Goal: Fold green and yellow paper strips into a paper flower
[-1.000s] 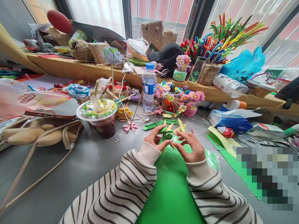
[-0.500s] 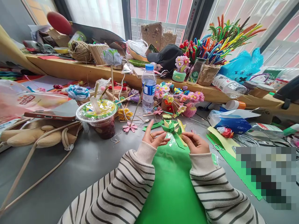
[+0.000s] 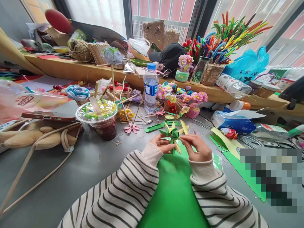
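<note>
A green and yellow folded-paper flower (image 3: 173,134) is held between my two hands, over a glossy green sheet (image 3: 174,190). My left hand (image 3: 162,144) closes round its left side, thumb toward the front. On the right, my right hand (image 3: 195,147) pinches a petal tip with thumb and fingertips. Just behind lie pale yellow folded strips (image 3: 184,127) and a green folded strip (image 3: 155,127). A pink paper flower (image 3: 131,128) rests on the grey table farther left.
A lidded drink cup (image 3: 103,126) stands at left, near a phone (image 3: 48,116). Behind are a water bottle (image 3: 151,90) and crocheted flowers (image 3: 172,95). Scissors (image 3: 222,148) lie right by green paper (image 3: 247,177). A crowded wooden ledge (image 3: 133,74) runs along the back.
The paper flower has come nearer and turned. My left hand, its fingers spread before, now wraps its side; my right hand has shifted slightly and keeps its pinch.
</note>
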A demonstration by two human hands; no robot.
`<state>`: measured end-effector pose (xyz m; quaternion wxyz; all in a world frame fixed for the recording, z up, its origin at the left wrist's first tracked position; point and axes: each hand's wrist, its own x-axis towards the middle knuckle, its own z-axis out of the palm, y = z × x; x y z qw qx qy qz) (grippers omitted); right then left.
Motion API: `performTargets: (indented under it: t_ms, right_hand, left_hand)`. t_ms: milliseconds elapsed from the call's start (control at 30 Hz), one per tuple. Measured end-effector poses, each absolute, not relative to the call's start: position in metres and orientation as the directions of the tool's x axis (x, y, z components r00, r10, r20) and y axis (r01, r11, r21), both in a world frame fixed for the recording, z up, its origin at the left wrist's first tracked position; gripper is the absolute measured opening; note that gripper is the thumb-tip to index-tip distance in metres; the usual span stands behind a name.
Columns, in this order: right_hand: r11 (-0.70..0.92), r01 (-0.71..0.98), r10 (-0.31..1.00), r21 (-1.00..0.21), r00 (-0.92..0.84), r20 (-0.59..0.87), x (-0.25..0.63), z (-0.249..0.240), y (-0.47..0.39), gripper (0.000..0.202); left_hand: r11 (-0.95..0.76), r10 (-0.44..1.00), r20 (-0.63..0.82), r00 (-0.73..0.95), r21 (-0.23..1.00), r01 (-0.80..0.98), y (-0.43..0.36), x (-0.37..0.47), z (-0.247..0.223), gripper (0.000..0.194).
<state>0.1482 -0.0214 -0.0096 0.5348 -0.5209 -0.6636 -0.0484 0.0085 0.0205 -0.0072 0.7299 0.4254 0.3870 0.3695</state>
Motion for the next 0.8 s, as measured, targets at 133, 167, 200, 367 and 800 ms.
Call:
performTargets:
  t_ms: [133,167,200,367,800]
  right_hand:
    - [0.399,0.725,0.693,-0.562,0.163,0.702,0.148,-0.012,-0.02,0.009]
    - [0.39,0.709,0.71,-0.588,0.174,0.682,0.147,-0.013,-0.02,0.009]
    - [0.385,0.696,0.72,-0.606,0.184,0.669,0.146,-0.013,-0.02,0.009]
    - [0.38,0.782,0.642,-0.494,0.161,0.749,0.139,-0.017,-0.021,0.025]
    - [0.339,0.795,0.732,-0.504,0.114,0.671,0.152,-0.018,-0.017,0.013]
  left_hand:
    - [0.288,0.895,-0.199,0.399,0.941,-0.178,0.022,0.011,-0.013,0.04]
    - [0.247,0.917,-0.178,0.356,0.956,-0.16,0.023,0.012,-0.016,0.037]
    - [0.199,0.941,-0.151,0.303,0.971,-0.134,0.023,0.013,-0.018,0.033]
    - [0.11,0.982,-0.101,0.159,0.993,-0.051,0.025,0.016,-0.024,0.023]
    - [-0.527,0.85,0.452,0.271,0.704,0.477,0.022,0.004,-0.013,0.019]
